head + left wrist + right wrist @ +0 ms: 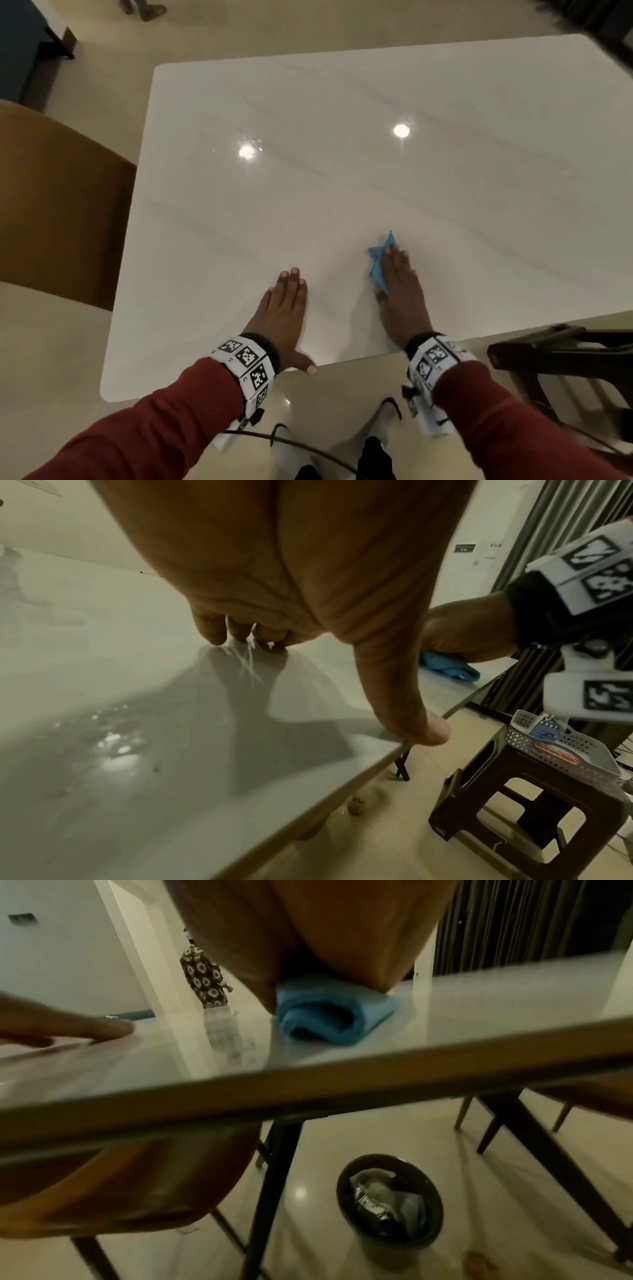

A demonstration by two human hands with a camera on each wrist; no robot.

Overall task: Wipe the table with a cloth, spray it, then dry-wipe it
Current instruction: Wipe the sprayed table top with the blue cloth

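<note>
A glossy white table point(342, 171) fills the head view. A blue cloth point(378, 263) lies folded on it near the front edge, and my right hand point(399, 284) presses flat on top of it with straight fingers. The right wrist view shows the cloth point(329, 1018) bunched under my palm. My left hand point(284, 308) rests flat on the bare table to the left of the cloth, fingers straight, thumb at the table's front edge point(424, 729). The cloth point(448, 666) also shows under my right hand in the left wrist view. No spray bottle is in view.
A brown chair point(58, 205) stands at the table's left side. A dark stool point(534, 804) with a white basket point(561, 748) on it stands to my right. A black bin point(388, 1202) sits on the floor under the table. A person stands in the far doorway.
</note>
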